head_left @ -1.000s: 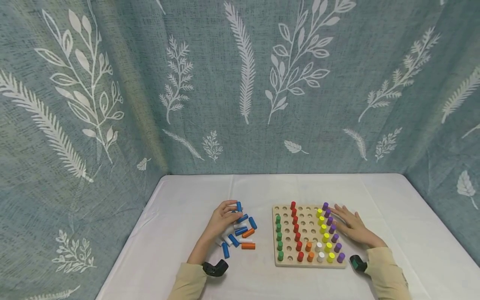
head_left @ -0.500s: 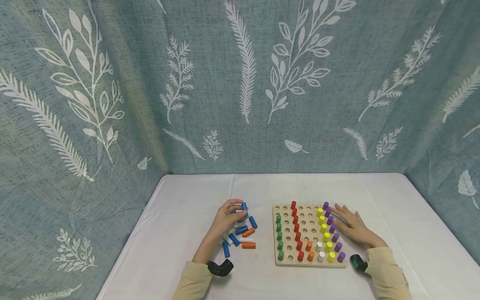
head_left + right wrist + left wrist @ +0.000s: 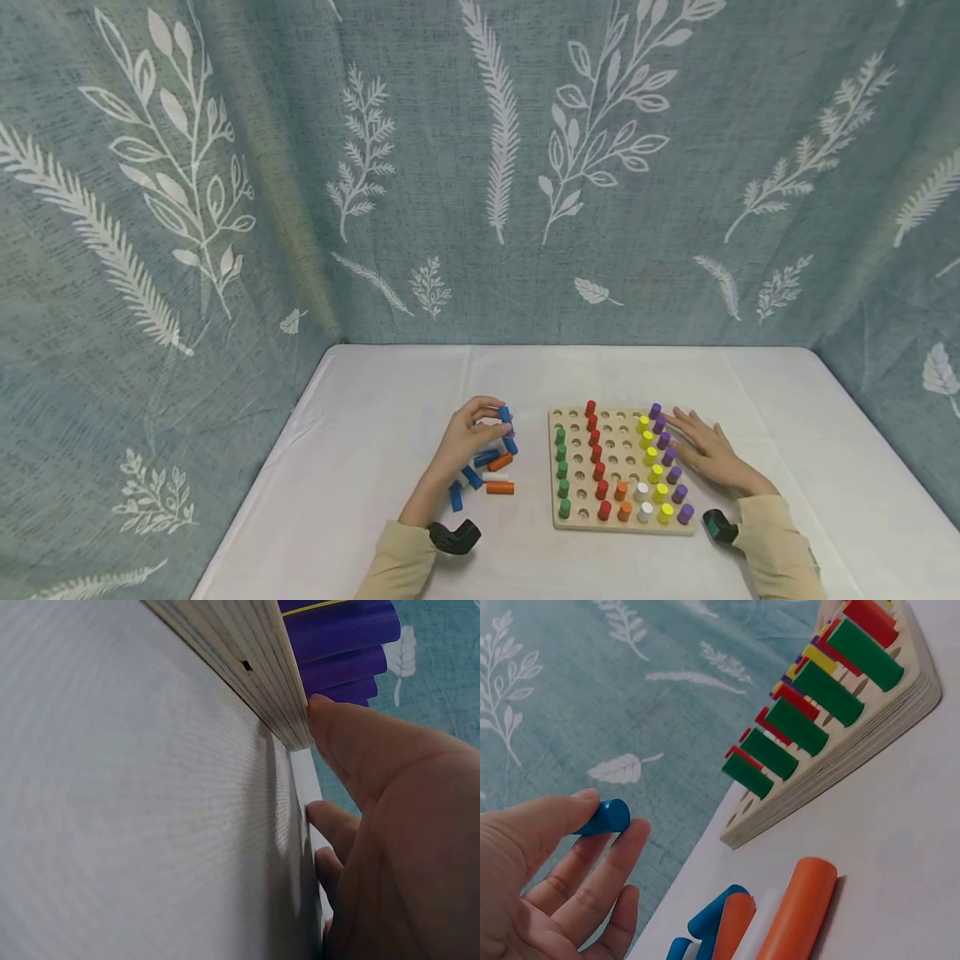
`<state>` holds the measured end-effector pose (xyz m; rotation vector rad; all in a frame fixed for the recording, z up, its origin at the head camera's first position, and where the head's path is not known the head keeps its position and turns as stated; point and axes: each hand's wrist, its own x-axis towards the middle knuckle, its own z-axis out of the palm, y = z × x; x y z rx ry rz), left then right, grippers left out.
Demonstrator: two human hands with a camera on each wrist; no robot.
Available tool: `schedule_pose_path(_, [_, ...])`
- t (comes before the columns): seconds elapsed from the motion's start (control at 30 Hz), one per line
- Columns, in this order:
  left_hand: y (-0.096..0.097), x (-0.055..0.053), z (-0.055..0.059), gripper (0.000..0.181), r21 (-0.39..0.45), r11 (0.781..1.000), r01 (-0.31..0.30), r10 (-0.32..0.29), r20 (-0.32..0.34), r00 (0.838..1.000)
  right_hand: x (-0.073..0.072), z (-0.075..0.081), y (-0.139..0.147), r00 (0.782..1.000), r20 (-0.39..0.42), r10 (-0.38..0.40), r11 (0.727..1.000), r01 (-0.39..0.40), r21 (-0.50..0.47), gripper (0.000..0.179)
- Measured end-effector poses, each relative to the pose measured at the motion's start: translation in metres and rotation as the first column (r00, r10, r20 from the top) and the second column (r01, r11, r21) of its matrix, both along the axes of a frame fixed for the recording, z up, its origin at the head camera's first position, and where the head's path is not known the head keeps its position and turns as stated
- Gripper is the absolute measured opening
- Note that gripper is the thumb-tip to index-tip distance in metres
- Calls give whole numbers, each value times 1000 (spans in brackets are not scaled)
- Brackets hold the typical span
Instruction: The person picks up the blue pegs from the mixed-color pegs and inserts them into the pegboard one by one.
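Observation:
Between thumb and fingers my left hand pinches a blue peg, held above the loose pegs left of the board. The wooden pegboard bears a column of green pegs, a column of red pegs, and yellow and purple pegs on the right. A few orange pegs and white pegs stand near its front. My right hand lies with fingers extended at the board's right edge. In the right wrist view its thumb touches that edge beside the purple pegs.
Loose blue pegs, orange pegs and white pegs lie beneath and beside the left hand. A white cloth covers the table. A patterned curtain hangs behind and at both sides.
My left hand has moved right, toward the pegboard, with the blue peg still pinched. The right hand stays at the board's edge. The head view has shifted slightly.

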<state>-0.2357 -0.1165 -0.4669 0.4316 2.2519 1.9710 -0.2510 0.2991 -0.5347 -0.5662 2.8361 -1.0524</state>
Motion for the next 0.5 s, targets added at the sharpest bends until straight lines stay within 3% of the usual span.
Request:
schedule_pose_path(0.3, [12, 7, 10, 41, -19, 998, 55, -56, -41, 998, -1, -3, 2, 1000, 2, -4, 1000, 4, 1, 53])
schedule_pose_path(0.5, [19, 12, 15, 38, -55, 996, 76, -77, -22, 997, -1, -4, 2, 1000, 9, -8, 1000, 8, -2, 53])
